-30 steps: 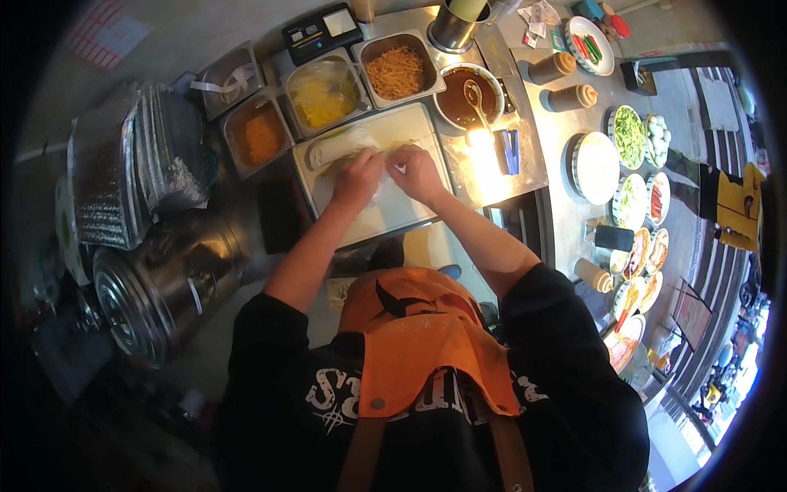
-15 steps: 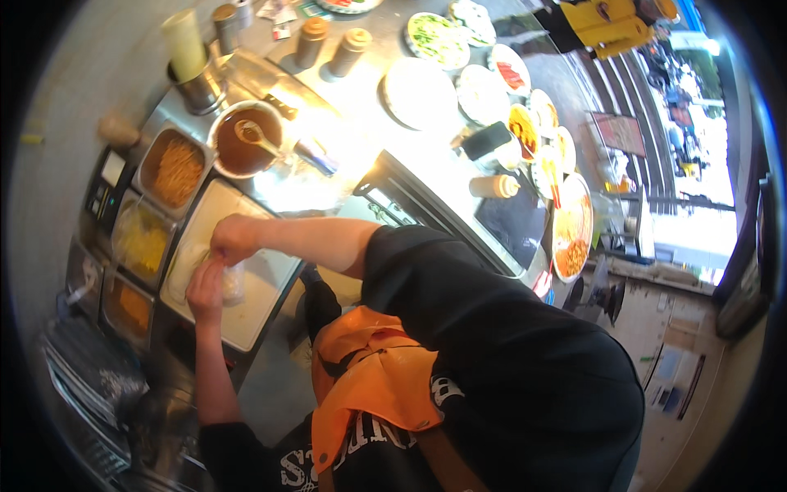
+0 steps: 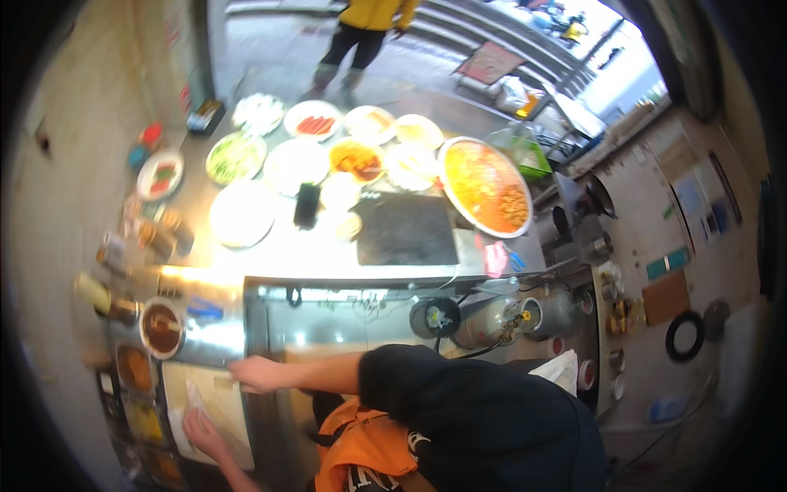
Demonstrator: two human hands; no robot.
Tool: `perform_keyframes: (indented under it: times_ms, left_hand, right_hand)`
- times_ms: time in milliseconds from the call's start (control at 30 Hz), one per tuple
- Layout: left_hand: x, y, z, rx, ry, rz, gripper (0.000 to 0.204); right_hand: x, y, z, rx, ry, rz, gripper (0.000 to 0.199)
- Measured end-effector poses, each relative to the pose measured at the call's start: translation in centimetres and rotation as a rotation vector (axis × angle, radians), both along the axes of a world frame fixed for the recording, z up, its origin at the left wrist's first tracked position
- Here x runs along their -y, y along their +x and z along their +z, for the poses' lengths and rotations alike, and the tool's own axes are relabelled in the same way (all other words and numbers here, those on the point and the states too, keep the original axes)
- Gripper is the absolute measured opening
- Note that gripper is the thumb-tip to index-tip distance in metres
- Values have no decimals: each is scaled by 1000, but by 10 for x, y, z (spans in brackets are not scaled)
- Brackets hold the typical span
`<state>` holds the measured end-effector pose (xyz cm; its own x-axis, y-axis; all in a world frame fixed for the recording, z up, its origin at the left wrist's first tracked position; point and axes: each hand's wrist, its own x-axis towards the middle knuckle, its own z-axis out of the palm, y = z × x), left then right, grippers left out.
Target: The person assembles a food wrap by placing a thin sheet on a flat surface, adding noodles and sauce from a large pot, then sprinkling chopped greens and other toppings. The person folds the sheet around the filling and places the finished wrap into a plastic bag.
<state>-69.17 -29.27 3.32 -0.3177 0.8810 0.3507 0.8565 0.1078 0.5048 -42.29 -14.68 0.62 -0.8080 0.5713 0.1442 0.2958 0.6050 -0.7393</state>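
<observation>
A cream cutting board (image 3: 234, 426) lies at the lower left. On it rests a whitish, bag-like wrapped bundle (image 3: 195, 397), blurred, its contents unclear. My left hand (image 3: 202, 431) is closed on the near end of this bundle. Over the board's right edge is my right hand (image 3: 256, 374), its fingers curled closed. A small tan patch shows on the board beside those fingers; whether they grip anything cannot be made out.
Beyond the board stand a pot of brown sauce with a ladle (image 3: 162, 328) and blue-handled items (image 3: 205, 308). Food trays (image 3: 144, 420) line its left. Filled plates (image 3: 238, 158), a black phone (image 3: 307, 205), a dark mat (image 3: 407, 230) and a large red platter (image 3: 484, 187) cover the far counter.
My hands have come apart: the right has moved away from the bundle to the board's right edge, while the left stays on it. My view has turned toward the far counter.
</observation>
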Motion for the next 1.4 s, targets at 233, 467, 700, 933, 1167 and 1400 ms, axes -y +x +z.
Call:
perform_keyframes:
  times_ms: [233, 467, 700, 933, 1167, 1400]
  left_hand:
    - [-59, 302, 21, 464, -101, -697, 12]
    - [-21, 584, 37, 338, -486, -1337, 15]
    - [24, 750, 28, 354, -703, -1740, 14]
    - [87, 897, 48, -154, -609, -2408, 11]
    - [267, 953, 66, -78, -658, -2526, 13]
    - [392, 962, 40, -83, -344, -2684, 29]
  right_hand:
    - [138, 429, 16, 612, -317, -545, 28]
    - [411, 666, 26, 209, -296, -1725, 20]
    - [617, 597, 25, -3, -448, -2442, 21]
    - [717, 493, 19, -83, -287, -3049, 16]
    - [778, 556, 47, 413, -24, -2802, 10]
    - [791, 607, 40, 360, -73, -2537, 12]
